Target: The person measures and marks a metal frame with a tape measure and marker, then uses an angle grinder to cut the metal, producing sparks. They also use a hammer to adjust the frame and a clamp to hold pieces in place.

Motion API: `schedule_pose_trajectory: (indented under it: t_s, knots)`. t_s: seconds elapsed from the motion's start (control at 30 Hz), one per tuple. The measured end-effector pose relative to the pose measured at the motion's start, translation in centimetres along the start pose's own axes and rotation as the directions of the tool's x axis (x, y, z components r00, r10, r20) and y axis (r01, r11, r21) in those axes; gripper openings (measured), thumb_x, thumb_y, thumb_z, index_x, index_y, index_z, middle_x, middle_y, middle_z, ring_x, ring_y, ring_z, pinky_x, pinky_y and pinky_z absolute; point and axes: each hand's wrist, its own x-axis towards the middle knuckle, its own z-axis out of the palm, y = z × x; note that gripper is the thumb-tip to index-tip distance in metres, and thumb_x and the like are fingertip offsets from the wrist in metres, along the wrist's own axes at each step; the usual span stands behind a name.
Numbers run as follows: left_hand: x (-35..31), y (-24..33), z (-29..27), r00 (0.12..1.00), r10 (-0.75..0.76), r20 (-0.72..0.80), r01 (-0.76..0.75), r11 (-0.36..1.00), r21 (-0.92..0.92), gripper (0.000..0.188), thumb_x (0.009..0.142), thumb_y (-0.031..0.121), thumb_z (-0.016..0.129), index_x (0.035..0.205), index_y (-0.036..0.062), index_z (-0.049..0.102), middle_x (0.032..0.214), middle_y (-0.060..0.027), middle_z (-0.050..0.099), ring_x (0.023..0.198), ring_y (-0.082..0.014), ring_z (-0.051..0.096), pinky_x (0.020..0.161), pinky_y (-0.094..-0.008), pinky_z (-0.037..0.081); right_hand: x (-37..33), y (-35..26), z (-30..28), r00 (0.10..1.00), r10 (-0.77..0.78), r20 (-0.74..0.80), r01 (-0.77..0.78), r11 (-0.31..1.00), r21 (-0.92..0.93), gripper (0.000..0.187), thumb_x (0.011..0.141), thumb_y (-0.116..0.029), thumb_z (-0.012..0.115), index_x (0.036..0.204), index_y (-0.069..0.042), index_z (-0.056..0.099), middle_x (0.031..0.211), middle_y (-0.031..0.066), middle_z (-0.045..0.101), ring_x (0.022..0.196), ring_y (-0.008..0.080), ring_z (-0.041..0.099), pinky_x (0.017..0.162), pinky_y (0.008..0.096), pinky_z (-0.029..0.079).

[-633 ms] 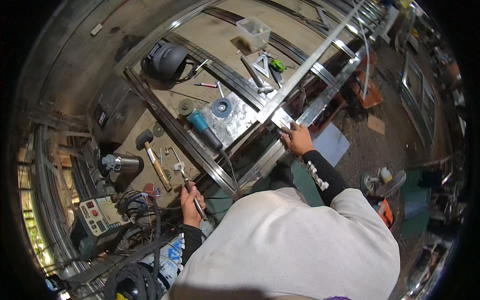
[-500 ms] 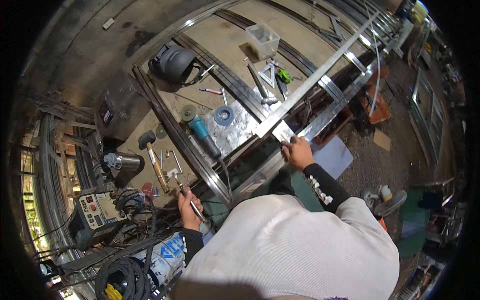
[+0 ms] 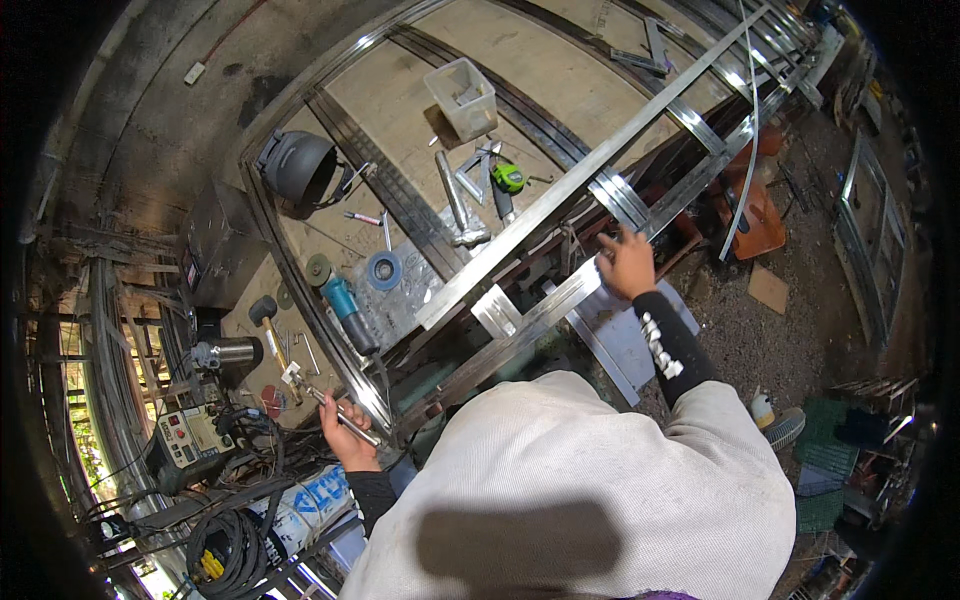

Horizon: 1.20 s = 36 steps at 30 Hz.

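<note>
My left hand (image 3: 347, 428) is closed round a slim metal-handled tool (image 3: 358, 428) with a pale, blocky end; its exact kind is unclear. That end is over the tabletop near a mallet (image 3: 268, 325) with a dark head and wooden handle. At the frame's near rail (image 3: 530, 335), my right hand (image 3: 628, 265) has its fingers apart and partly bent, holding nothing that I can see. Beside it, a short shiny channel piece (image 3: 496, 312) sits between the near rail and a long pale metal bar (image 3: 590, 175). Further along is another short crosspiece (image 3: 620, 200).
A teal angle grinder (image 3: 347, 312), blue disc (image 3: 384, 270), hammer (image 3: 460, 205), green tape measure (image 3: 509, 178), clear plastic box (image 3: 462, 98) and welding helmet (image 3: 300, 172) lie on the tabletop. A welding machine (image 3: 188, 440) and coiled cables (image 3: 228, 545) are at left.
My right hand has come off the short channel piece and moved right along the rail. My left hand has shifted left with its tool. The whole view has moved slightly.
</note>
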Motion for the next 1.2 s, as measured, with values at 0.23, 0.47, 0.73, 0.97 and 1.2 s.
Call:
schedule_pose_trajectory:
  t_s: [0.23, 0.47, 0.73, 0.97, 1.2]
  knots:
    - [-1.2, -0.5, 2.2, 0.998, 0.067, -0.019, -0.066, 0.997, 0.044, 0.023, 0.106, 0.033, 0.06, 0.12, 0.0141, 0.058, 0.068, 0.0018, 0.051, 0.05, -0.0095, 0.045, 0.042, -0.0257, 0.035, 5.5, 7.3, 0.2, 0.961, 0.111, 0.252, -0.092, 0.992, -0.086, 0.042, 0.091, -0.044, 0.07, 0.131, -0.032, 0.074, 0.152, 0.0205, 0.053, 0.119, 0.0436, 0.058, 0.103, 0.05, 0.05]
    - [-1.5, -0.9, 2.8, 0.998, 0.015, -0.058, -0.015, 1.0, 0.015, 0.023, 0.106, 0.034, 0.061, 0.12, 0.0161, 0.058, 0.069, 0.003, 0.049, 0.05, -0.0095, 0.045, 0.042, -0.0253, 0.035, 5.7, 7.5, 1.4, 0.937, 0.112, 0.332, -0.065, 0.986, -0.15, 0.04, 0.099, -0.043, 0.058, 0.136, -0.033, 0.068, 0.156, 0.0223, 0.049, 0.127, 0.0422, 0.055, 0.1, 0.0543, 0.048]
    - [-2.8, -1.1, 1.7, 1.0, 0.021, 0.008, -0.022, 0.997, 0.067, 0.021, 0.107, 0.031, 0.058, 0.121, 0.0146, 0.056, 0.067, 0.0025, 0.048, 0.05, -0.0095, 0.046, 0.042, -0.0256, 0.037, 7.3, 7.6, 1.6, 0.901, 0.128, 0.414, -0.018, 0.966, -0.258, 0.045, 0.098, -0.047, 0.061, 0.132, -0.019, 0.069, 0.152, 0.0236, 0.051, 0.124, 0.0426, 0.058, 0.098, 0.0544, 0.051]
    - [-5.6, -2.8, 0.7, 0.994, 0.05, -0.102, -0.052, 0.998, -0.02, 0.021, 0.105, 0.033, 0.061, 0.118, 0.0166, 0.057, 0.066, 0.0033, 0.048, 0.052, -0.0083, 0.047, 0.042, -0.0244, 0.035, 9.0, 8.3, 1.2, 0.896, 0.04, 0.441, 0.041, 0.984, -0.172, 0.046, 0.087, -0.048, 0.071, 0.101, -0.004, 0.078, 0.115, 0.0231, 0.072, 0.11, 0.0425, 0.067, 0.091, 0.0511, 0.055]
    - [-6.7, -5.8, 5.6, 0.942, 0.219, -0.253, -0.242, 0.968, -0.06, 0.019, 0.103, 0.033, 0.065, 0.113, 0.0181, 0.059, 0.066, 0.0039, 0.047, 0.052, -0.0085, 0.048, 0.042, -0.0242, 0.037, 9.3, 8.2, -0.5, 0.993, 0.073, 0.097, -0.073, 0.997, 0.0, 0.09, 0.067, -0.056, 0.09, 0.126, 0.002, 0.057, 0.107, 0.0223, 0.071, 0.1, 0.041, 0.067, 0.092, 0.0522, 0.052]
